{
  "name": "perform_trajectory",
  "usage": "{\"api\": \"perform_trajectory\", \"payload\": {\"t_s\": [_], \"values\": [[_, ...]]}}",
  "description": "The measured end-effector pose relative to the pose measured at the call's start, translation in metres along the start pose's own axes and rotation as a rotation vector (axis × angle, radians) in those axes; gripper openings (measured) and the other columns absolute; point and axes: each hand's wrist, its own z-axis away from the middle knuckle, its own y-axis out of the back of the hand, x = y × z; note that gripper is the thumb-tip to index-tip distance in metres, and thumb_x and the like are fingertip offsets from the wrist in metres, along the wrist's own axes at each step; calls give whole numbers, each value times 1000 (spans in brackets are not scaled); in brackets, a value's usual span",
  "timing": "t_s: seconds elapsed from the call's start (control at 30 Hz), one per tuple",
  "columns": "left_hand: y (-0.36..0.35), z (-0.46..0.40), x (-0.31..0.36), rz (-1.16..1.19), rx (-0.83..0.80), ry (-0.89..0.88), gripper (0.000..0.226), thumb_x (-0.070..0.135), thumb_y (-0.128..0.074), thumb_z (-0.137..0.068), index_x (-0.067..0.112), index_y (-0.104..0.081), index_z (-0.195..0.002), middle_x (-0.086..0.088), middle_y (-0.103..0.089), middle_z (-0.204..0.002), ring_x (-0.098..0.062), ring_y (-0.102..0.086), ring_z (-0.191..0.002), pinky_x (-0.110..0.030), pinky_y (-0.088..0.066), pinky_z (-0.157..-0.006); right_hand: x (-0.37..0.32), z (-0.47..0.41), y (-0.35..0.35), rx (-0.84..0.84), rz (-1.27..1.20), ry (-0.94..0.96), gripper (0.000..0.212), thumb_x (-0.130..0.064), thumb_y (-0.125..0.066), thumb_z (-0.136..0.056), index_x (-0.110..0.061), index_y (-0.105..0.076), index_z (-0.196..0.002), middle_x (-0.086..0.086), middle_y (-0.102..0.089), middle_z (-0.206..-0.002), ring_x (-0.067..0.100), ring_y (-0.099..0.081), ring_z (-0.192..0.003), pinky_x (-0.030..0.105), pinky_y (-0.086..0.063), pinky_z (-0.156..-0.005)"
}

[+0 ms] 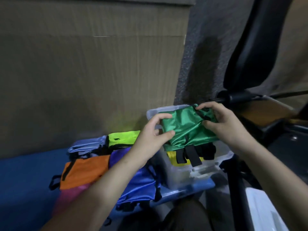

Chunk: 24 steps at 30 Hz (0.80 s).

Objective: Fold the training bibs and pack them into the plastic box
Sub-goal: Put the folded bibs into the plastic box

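A folded green bib (186, 129) with black straps hanging from its lower edge is held over the clear plastic box (181, 172). My left hand (153, 130) pinches its left edge between thumb and fingers. My right hand (218, 119) grips its right end, fingers curled over the top. A yellow bib (171, 155) lies inside the box under the green one. To the left lies a pile of bibs: orange (81, 170), blue (140, 185), neon yellow-green (123, 137), purple (118, 155) and pale blue (86, 145).
The pile and the box sit on a blue surface (25, 180). A large cardboard panel (91, 64) stands behind. Black equipment with a bar (233, 97) crowds the right side, and a white object (263, 212) lies at the lower right.
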Motion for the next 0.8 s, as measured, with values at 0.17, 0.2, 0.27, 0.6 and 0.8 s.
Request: {"api": "perform_trajectory", "payload": {"t_s": [0.17, 0.2, 0.27, 0.6, 0.8], "values": [[-21, -20, -22, -320, -45, 54, 38, 13, -73, -88, 33, -60, -117, 7, -64, -95, -16, -69, -76, -40, -59, -83, 42, -9, 14, -30, 151, -118, 51, -1, -71, -82, -44, -62, -109, 9, -55, -124, 22, -58, -114, 47, -52, -96], [-20, -19, -27, -462, -46, 50, 33, 20, -73, -88, 36, -61, -115, 8, -63, -93, -13, -68, -79, -38, -57, -84, 49, -8, 13, -65, 184, -144, 50, -6, -72, -83, -48, -60, -109, 8, -54, -123, 23, -59, -110, 46, -53, -94], [-15, -17, -34, -743, -6, -18, 26, 33, -70, -88, 38, -65, -113, 9, -61, -96, -11, -60, -91, -33, -50, -91, 58, -3, 10, -88, 230, -170, 49, -10, -72, -85, -49, -57, -109, 4, -50, -121, 22, -58, -109, 41, -51, -95], [12, 2, -25, -596, 64, -10, 13, 25, -71, -89, 34, -68, -97, 8, -62, -92, -8, -58, -76, -11, -41, -70, 27, 23, -12, -109, 160, -123, 37, -16, -71, -89, -45, -58, -108, -6, -52, -120, 10, -54, -113, 27, -41, -89], [62, 46, -21, -457, 132, 46, 14, 16, -68, -92, 29, -70, -96, 11, -63, -80, -6, -52, -61, -11, -37, -57, -30, 42, -52, -167, -9, -48, 33, -6, -68, -89, -35, -65, -106, -3, -62, -109, 9, -62, -100, 16, -48, -79]]}}
